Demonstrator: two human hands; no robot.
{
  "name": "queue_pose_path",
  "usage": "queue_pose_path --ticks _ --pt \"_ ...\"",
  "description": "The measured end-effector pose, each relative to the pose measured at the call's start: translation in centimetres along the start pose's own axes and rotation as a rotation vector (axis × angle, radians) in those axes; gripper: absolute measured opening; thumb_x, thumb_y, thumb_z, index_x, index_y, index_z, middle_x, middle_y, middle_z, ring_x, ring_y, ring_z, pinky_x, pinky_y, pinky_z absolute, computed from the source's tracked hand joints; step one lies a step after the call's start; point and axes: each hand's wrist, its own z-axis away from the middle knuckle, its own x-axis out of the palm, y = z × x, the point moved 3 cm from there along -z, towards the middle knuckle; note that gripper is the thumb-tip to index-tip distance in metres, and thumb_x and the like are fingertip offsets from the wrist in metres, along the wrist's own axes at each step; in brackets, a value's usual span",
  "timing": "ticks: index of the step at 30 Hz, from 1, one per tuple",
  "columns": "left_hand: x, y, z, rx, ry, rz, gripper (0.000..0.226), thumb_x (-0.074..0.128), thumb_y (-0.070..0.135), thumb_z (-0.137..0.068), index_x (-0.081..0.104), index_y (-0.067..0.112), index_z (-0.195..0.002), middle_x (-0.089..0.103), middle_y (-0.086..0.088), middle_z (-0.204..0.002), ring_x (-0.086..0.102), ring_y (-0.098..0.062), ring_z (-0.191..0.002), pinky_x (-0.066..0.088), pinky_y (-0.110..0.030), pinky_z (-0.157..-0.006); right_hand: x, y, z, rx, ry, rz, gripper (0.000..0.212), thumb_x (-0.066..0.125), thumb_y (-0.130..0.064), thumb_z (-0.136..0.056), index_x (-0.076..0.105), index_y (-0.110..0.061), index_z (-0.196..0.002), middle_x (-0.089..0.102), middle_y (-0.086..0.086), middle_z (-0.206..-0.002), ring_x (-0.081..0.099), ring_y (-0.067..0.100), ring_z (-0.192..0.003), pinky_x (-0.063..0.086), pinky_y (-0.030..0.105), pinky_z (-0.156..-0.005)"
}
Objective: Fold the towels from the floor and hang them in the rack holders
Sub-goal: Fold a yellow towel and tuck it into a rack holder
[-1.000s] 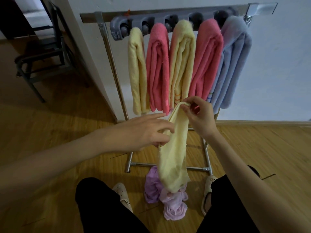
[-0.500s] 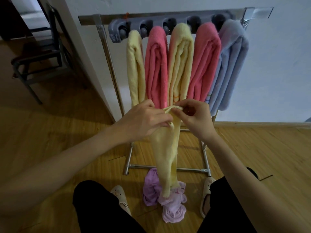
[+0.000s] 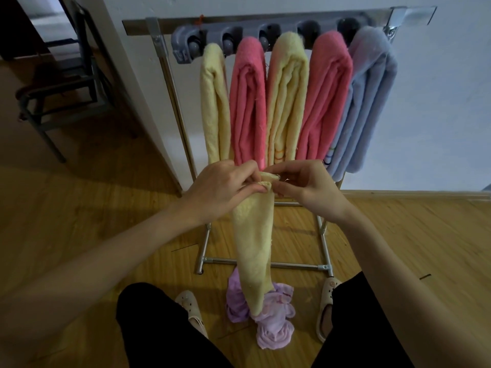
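Note:
A pale yellow towel [image 3: 253, 240] hangs down in front of me, long and narrow. My left hand [image 3: 220, 189] and my right hand [image 3: 305, 187] pinch its top edge together, fingertips almost touching. Its lower end reaches a crumpled lilac towel [image 3: 268, 325] lying on the floor between my feet. Behind my hands stands the metal rack [image 3: 263, 22] with a grey holder strip [image 3: 186, 43]. Several folded towels hang from it: yellow [image 3: 214, 102], pink [image 3: 248, 102], yellow [image 3: 288, 102], pink [image 3: 328, 102] and light blue [image 3: 372, 102].
A white wall is behind the rack, its corner at the left. A dark metal chair [image 3: 61, 88] stands at the far left on the wooden floor [image 3: 79, 235]. My knees and slippers [image 3: 326, 309] are near the rack's base bars [image 3: 265, 262].
My left hand has risen from the middle of the yellow towel to its top edge and met my right hand there. The towel now hangs straighter and narrower.

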Motion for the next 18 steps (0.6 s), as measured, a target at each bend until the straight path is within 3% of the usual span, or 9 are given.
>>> queue_pose_path --ticks 5,13,16,18 --pt "0.0 0.1 -0.1 -0.013 0.013 0.015 0.022 0.069 0.027 -0.084 0.064 0.007 -0.091 0.071 -0.002 -0.078 0.067 -0.013 -0.070 0.054 -0.027 -0.060 0.3 -0.3 -0.1 -0.085 -0.047 0.159 0.032 0.070 0.003 -0.081 0.066 -0.002 -0.112 0.070 0.011 -0.100 0.066 0.027 -0.088 0.056 0.044 -0.079" --pt "0.1 0.3 0.5 -0.011 -0.051 0.081 0.026 0.065 0.034 -0.085 0.065 0.009 -0.095 0.071 0.001 -0.081 0.066 -0.012 -0.072 0.054 -0.034 -0.064 0.2 -0.7 -0.7 -0.158 -0.095 0.327 0.026 0.070 0.001 -0.078 0.069 -0.011 -0.102 0.069 0.001 -0.085 0.063 0.013 -0.073 0.052 0.023 -0.068" --pt "-0.3 0.1 1.2 0.111 -0.090 -0.016 0.032 0.066 0.041 -0.083 0.066 0.013 -0.097 0.069 0.002 -0.085 0.060 -0.012 -0.080 0.043 -0.025 -0.083 0.0 -0.5 -0.7 -0.144 -0.070 0.285 0.025 0.065 0.007 -0.074 0.069 -0.006 -0.095 0.067 0.011 -0.080 0.061 0.023 -0.070 0.052 0.029 -0.067" --pt "-0.8 -0.1 1.8 0.237 -0.063 -0.180 0.034 0.069 0.040 -0.082 0.068 0.012 -0.099 0.069 -0.001 -0.090 0.058 -0.016 -0.091 0.033 -0.028 -0.095 -0.4 -0.5 -0.6 -0.131 -0.056 0.240 0.025 0.061 0.010 -0.073 0.069 -0.004 -0.092 0.065 0.017 -0.078 0.059 0.028 -0.068 0.049 0.029 -0.063"
